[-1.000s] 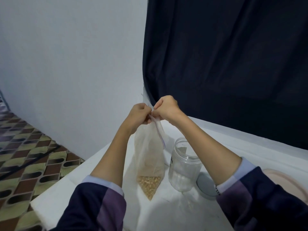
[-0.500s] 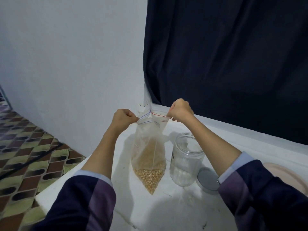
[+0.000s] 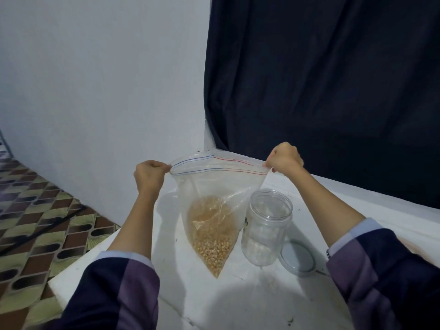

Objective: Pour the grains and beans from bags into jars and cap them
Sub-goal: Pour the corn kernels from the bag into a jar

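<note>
Head view: the left hand (image 3: 150, 173) pinches one end of the zip bag (image 3: 215, 186) top, fingers curled tight round the seal; the right hand (image 3: 284, 159) pinches the other end likewise; between the two sets of fingers the mouth is stretched taut; below them yellow kernels (image 3: 212, 241) sag in the bag's corner; just under the right fingers stands the uncapped clear jar (image 3: 266, 227), its lid (image 3: 297, 258) flat beside it on the white table (image 3: 250, 298).

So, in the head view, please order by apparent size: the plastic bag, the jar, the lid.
1. plastic bag, clearly largest.
2. jar.
3. lid, smallest; the right sleeve hides part of it, so its full size is unsure.
</note>
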`<action>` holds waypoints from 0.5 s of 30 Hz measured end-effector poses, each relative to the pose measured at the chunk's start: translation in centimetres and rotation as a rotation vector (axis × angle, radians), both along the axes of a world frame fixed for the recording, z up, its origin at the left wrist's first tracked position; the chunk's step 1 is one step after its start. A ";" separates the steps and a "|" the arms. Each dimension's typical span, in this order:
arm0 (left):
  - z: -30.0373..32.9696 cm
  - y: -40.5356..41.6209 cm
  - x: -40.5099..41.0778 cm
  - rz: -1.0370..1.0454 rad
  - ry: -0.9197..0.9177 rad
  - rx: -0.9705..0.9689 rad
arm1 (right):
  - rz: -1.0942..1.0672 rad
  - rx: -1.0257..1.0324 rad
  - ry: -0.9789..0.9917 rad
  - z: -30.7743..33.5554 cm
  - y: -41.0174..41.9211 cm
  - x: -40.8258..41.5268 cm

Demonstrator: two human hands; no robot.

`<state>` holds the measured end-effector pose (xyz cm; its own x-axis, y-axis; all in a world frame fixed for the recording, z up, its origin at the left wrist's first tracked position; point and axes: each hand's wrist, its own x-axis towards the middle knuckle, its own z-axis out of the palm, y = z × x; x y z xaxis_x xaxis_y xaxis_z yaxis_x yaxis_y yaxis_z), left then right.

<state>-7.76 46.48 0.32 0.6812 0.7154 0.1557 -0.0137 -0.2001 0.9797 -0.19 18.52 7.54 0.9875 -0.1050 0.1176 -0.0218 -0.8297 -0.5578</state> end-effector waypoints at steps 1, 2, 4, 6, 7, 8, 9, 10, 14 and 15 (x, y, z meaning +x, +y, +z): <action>0.2 -0.1 -0.1 -0.055 -0.044 -0.043 | 0.015 0.006 -0.014 0.0 0.0 0.2; 0.6 -0.4 -0.1 -0.116 -0.090 -0.082 | 0.037 0.021 -0.039 0.1 0.1 0.3; 1.8 -0.9 0.1 -0.206 -0.165 -0.121 | 0.105 0.073 -0.122 0.7 0.3 0.1; 3.4 -1.3 0.9 -0.234 -0.204 -0.092 | 0.232 0.178 -0.181 1.8 0.7 -0.5; 4.2 -1.4 1.6 -0.247 -0.197 -0.044 | 0.324 0.229 -0.168 2.3 1.0 -1.1; 5.0 -1.6 2.4 -0.270 -0.170 0.013 | 0.433 0.257 -0.122 2.8 1.2 -1.7; 5.6 -1.9 3.2 -0.303 -0.126 0.069 | 0.546 0.258 -0.051 3.2 1.5 -2.4; 6.0 -2.2 4.1 -0.337 -0.073 0.118 | 0.647 0.235 0.034 3.4 1.8 -3.0; 6.6 -3.4 7.2 -0.393 0.061 0.344 | 0.840 -0.116 0.221 2.8 3.7 -4.5; 6.7 -3.8 7.8 -0.431 0.096 0.411 | 0.835 -0.234 0.191 2.2 4.2 -4.6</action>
